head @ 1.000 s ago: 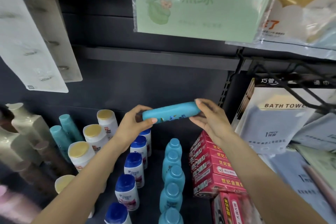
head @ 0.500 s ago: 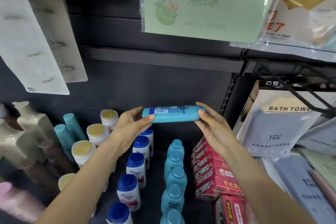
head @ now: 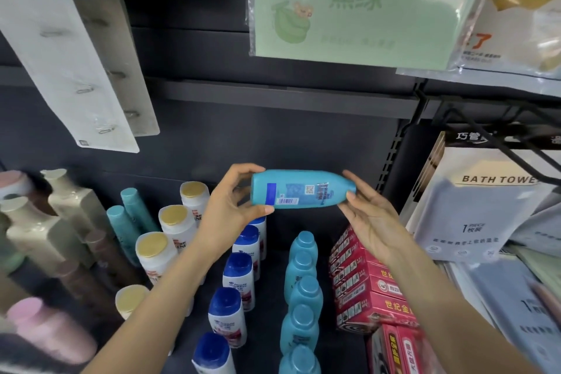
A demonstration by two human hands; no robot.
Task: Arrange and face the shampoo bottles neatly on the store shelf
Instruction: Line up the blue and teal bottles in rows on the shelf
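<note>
Lying crosswise in the air, a teal shampoo bottle (head: 300, 189) is held above the shelf (head: 273, 231), its long axis running left to right, flat base to the left, cap end to the right. The barcode and QR panel is turned toward the camera, so the front label is judged to face away. On the left, the base is grasped by the left hand (head: 226, 212), thumb below and fingers (head: 247, 168) curled over the top. On the right, the cap end is pinched by the right hand (head: 372, 220); its fingertips are partly hidden behind the bottle. Both hands are about equally near. Below, a row of matching teal bottles (head: 300, 291) stands upright, running near to far, between blue-capped bottles (head: 236, 276) and red boxes (head: 362, 279). A bare gap lies at the row's far end, probably the slot; the bottle would need standing up and turning.
</note>
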